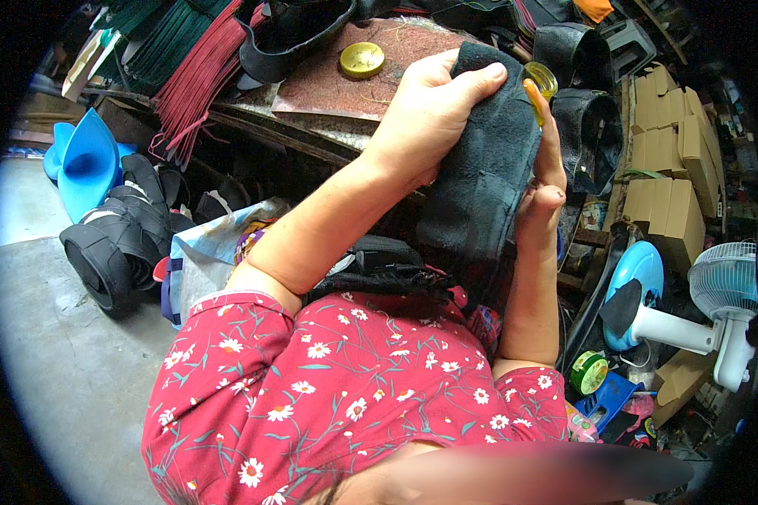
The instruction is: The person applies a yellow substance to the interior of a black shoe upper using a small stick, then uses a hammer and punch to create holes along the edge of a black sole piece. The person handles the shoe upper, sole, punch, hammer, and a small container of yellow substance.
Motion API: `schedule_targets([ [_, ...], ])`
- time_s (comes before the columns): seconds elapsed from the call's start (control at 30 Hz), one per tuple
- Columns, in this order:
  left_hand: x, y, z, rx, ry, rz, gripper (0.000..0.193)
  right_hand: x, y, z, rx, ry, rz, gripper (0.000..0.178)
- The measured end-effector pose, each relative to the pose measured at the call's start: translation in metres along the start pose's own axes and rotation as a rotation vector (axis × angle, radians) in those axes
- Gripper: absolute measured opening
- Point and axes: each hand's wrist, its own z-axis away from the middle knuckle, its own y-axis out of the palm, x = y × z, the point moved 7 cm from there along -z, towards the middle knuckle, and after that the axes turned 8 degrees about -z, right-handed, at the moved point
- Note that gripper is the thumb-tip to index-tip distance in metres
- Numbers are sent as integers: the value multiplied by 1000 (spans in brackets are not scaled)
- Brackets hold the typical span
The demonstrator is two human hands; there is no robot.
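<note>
My left hand point(434, 109) grips the top of a dark, fuzzy-surfaced strip point(484, 143), its thumb pressed over the near face. The strip looks like leather or felt and hangs down in front of me. Along its right edge stands my right hand point(547, 168), fingers stretched out straight and the thumb apart. An orange-yellow smear, like glue, coats its fingertips. Just behind those fingers sits an open jar point(542, 80) with yellowish contents. A round yellow lid point(361, 60) lies on the reddish board point(328, 88) on the bench.
Bundles of red strips point(198, 80) and curved black bands point(290, 38) lie at the bench's far side. Black rolled pieces point(114, 244) and a blue plastic object point(88, 160) are on the left. Cardboard boxes point(669, 194) and a white fan point(724, 286) stand right.
</note>
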Motion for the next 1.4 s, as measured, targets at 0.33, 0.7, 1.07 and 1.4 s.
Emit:
schedule_targets([
  [0.33,11,-12,-7,-124,-10,22,15,-15,1,17,26,255,-308,114],
  [0.7,40,-12,-24,93,-251,644,37,7,-11,25,-77,184,-272,41],
  [1.07,15,2,5,129,-26,-32,26,8,-18,-4,-24,112,-141,76],
  [1.4,9,1,1,82,-64,-80,20,-1,-9,12,-41,279,-559,91],
])
